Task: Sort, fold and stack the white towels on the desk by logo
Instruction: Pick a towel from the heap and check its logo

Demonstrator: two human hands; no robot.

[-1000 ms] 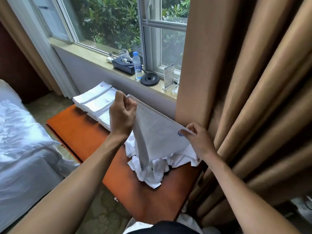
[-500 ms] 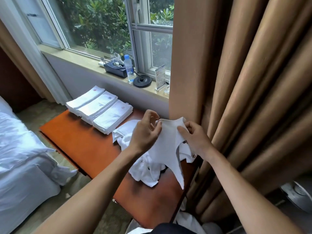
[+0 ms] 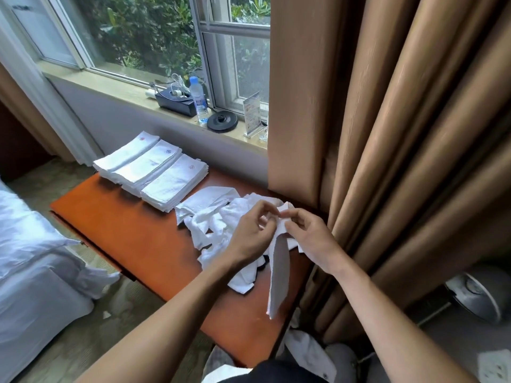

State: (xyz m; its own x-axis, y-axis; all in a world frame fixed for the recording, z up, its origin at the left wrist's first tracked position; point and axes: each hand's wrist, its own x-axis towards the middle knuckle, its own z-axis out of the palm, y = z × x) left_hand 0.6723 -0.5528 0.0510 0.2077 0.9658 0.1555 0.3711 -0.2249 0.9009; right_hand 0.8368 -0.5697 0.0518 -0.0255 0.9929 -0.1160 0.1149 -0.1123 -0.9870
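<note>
Our left hand [image 3: 249,237] and right hand [image 3: 313,240] both pinch the top of one white towel [image 3: 279,275], fingers curled. It hangs above the orange desk [image 3: 132,230], beside brown curtains [image 3: 387,134].

Likely a hotel bedroom: white-sheeted bed [image 3: 33,244], heavy curtains [image 3: 387,134], and a sill [image 3: 116,88] with kettle base [image 3: 222,121] and card stand [image 3: 252,111].

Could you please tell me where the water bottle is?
Head view: the water bottle stands on the windowsill, left of centre, between the black box and round black base.
</note>
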